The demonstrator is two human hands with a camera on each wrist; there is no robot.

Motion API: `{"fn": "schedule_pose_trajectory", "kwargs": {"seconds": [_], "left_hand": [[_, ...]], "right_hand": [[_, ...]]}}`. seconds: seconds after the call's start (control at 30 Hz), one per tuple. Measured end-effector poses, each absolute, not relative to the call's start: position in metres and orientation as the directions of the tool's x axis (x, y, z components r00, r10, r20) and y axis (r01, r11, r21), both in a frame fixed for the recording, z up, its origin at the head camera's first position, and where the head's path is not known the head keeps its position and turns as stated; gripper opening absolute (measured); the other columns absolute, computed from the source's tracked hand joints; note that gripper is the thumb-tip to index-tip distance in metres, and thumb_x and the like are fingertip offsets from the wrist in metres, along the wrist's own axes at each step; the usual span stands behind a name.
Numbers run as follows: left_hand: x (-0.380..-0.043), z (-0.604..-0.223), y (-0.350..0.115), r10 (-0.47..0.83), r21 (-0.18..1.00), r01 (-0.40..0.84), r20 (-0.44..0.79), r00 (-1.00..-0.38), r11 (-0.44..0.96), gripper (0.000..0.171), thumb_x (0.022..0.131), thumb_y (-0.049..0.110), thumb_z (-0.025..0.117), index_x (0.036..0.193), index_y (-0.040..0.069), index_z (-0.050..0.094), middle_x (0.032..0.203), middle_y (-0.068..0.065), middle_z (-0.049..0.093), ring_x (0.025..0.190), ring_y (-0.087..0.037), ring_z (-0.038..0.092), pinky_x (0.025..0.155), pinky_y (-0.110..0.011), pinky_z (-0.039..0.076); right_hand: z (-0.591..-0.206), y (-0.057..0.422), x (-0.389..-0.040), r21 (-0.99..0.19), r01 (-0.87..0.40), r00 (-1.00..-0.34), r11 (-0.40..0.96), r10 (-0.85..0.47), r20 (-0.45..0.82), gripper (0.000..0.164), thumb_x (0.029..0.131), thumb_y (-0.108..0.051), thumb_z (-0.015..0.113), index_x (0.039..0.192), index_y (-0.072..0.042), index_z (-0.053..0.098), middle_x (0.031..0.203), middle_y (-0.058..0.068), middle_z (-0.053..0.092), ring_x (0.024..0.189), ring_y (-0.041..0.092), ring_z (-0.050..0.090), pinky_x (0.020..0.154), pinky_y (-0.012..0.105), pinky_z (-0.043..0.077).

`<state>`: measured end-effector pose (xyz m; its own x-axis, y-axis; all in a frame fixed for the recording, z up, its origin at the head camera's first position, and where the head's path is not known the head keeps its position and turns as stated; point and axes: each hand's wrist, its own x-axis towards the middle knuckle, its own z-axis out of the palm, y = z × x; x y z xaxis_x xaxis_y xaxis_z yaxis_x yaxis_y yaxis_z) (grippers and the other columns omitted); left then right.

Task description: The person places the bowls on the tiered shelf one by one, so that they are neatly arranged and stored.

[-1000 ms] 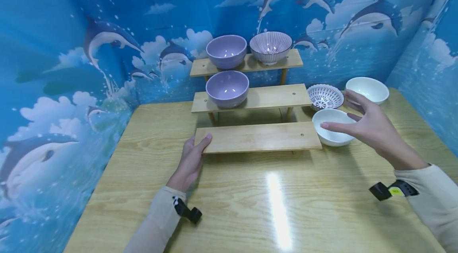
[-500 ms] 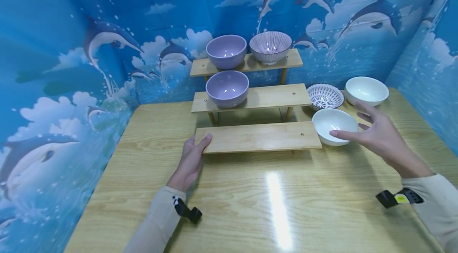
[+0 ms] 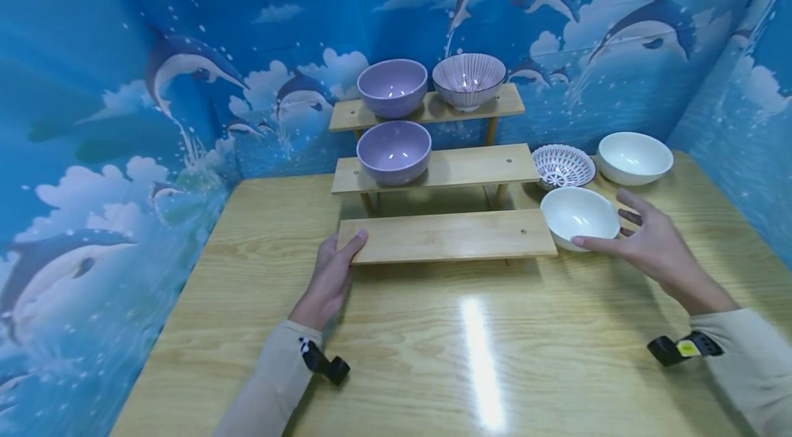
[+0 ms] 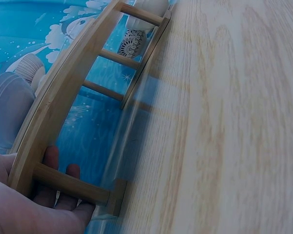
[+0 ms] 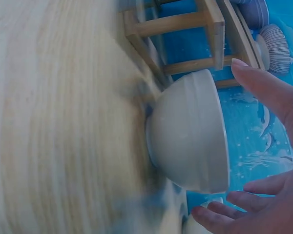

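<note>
My left hand [image 3: 324,279] grips the left end of a three-step wooden display stand [image 3: 445,236], thumb on the lowest board. In the left wrist view, its fingers [image 4: 71,200] curl under that board around a leg. Spread wide, my right hand [image 3: 658,244] hovers at the near right side of a white bowl [image 3: 578,211] on the table. Its thumb overlaps the bowl's near rim in the head view. From the right wrist, the same white bowl [image 5: 190,136] stands upright between the thumb and the separated fingers.
A purple bowl [image 3: 396,152] is on the middle step; another purple bowl [image 3: 391,90] and a striped bowl [image 3: 468,80] occupy the top step. Behind the near white bowl are a patterned bowl [image 3: 563,165] and a second white bowl [image 3: 635,159]. A dolphin-printed backdrop [image 3: 297,4] closes the back.
My right hand has drawn back slightly to the right and toward me, its thumb shifting from over the white bowl's inside to its near rim. The left hand keeps its hold.
</note>
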<state>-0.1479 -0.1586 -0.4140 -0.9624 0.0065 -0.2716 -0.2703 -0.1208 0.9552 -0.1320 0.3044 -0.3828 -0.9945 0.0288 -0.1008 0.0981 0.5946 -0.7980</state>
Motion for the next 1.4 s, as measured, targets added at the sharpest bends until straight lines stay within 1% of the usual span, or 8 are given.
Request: {"fn": "schedule_pose_trajectory", "kwargs": {"seconds": [0.1,0.23,0.37,0.5,0.73,0.83,0.97,1.4], "left_hand": [[-0.148,-0.414,-0.159,0.008,0.955,-0.272,-0.273,-0.962,-0.116,0.053,0.1,0.031,0.065,0.143,0.005,0.046,0.14,-0.011,0.05,0.134,-0.024,0.045,0.116,-0.038,0.033],[-0.148,-0.414,-0.16,0.011,0.955,-0.274,-0.275,-0.962,-0.112,0.053,0.1,0.032,0.065,0.142,0.006,0.046,0.14,-0.01,0.05,0.134,-0.024,0.045,0.117,-0.038,0.033],[-0.149,-0.414,-0.16,0.013,0.956,-0.271,-0.271,-0.962,-0.11,0.052,0.1,0.032,0.065,0.141,0.005,0.047,0.139,-0.011,0.051,0.133,-0.025,0.046,0.116,-0.038,0.033],[-0.149,-0.415,-0.16,0.009,0.957,-0.268,-0.269,-0.963,-0.109,0.052,0.1,0.031,0.065,0.142,0.005,0.047,0.14,-0.011,0.051,0.134,-0.024,0.045,0.116,-0.038,0.033],[-0.149,-0.415,-0.16,0.002,0.958,-0.269,-0.27,-0.963,-0.101,0.052,0.1,0.032,0.066,0.141,0.005,0.048,0.139,-0.011,0.052,0.133,-0.024,0.046,0.116,-0.038,0.034],[-0.149,-0.415,-0.16,0.007,0.958,-0.267,-0.268,-0.963,-0.106,0.051,0.1,0.031,0.065,0.14,0.005,0.048,0.139,-0.01,0.052,0.133,-0.024,0.047,0.116,-0.038,0.034],[-0.149,-0.415,-0.16,0.013,0.958,-0.264,-0.264,-0.964,-0.11,0.05,0.1,0.03,0.065,0.14,0.004,0.048,0.138,-0.011,0.052,0.132,-0.025,0.047,0.116,-0.038,0.034],[-0.149,-0.414,-0.159,0.009,0.959,-0.259,-0.259,-0.966,-0.112,0.051,0.1,0.029,0.065,0.142,0.005,0.047,0.139,-0.011,0.052,0.133,-0.024,0.046,0.116,-0.037,0.033]], "right_hand": [[-0.387,0.303,-0.132,-0.802,0.094,-0.995,0.59,0.035,-0.091,0.116,0.084,-0.032,0.085,0.161,-0.002,0.005,0.16,0.038,0.011,0.131,0.066,0.033,0.098,0.072,0.04],[-0.392,0.3,-0.133,-0.801,0.085,-0.996,0.592,0.041,-0.075,0.117,0.082,-0.031,0.087,0.161,0.001,0.006,0.162,0.033,0.01,0.133,0.065,0.032,0.099,0.074,0.038],[-0.395,0.297,-0.133,-0.795,0.096,-0.995,0.599,0.061,-0.075,0.123,0.079,-0.033,0.089,0.16,0.002,0.002,0.163,0.032,0.006,0.136,0.065,0.026,0.101,0.075,0.035],[-0.399,0.295,-0.133,-0.795,0.104,-0.994,0.597,0.074,-0.074,0.127,0.078,-0.034,0.089,0.16,0.002,-0.001,0.162,0.034,0.008,0.137,0.064,0.026,0.102,0.075,0.034],[-0.404,0.29,-0.137,-0.796,0.055,-0.997,0.603,0.074,-0.013,0.125,0.074,-0.033,0.092,0.159,0.006,0.008,0.15,0.038,0.031,0.13,0.052,0.038,0.1,0.07,0.038],[-0.406,0.289,-0.138,-0.789,0.065,-0.997,0.611,0.08,-0.02,0.128,0.074,-0.034,0.092,0.159,0.006,0.005,0.152,0.039,0.026,0.129,0.054,0.037,0.1,0.072,0.038],[-0.408,0.288,-0.139,-0.781,0.096,-0.994,0.617,0.098,-0.045,0.133,0.074,-0.036,0.092,0.159,0.004,-0.003,0.157,0.04,0.014,0.133,0.058,0.031,0.102,0.074,0.035],[-0.411,0.288,-0.144,-0.782,0.099,-0.993,0.616,0.115,-0.035,0.13,0.074,-0.032,0.092,0.158,0.005,-0.001,0.155,0.041,0.016,0.134,0.058,0.03,0.104,0.074,0.032]]}}
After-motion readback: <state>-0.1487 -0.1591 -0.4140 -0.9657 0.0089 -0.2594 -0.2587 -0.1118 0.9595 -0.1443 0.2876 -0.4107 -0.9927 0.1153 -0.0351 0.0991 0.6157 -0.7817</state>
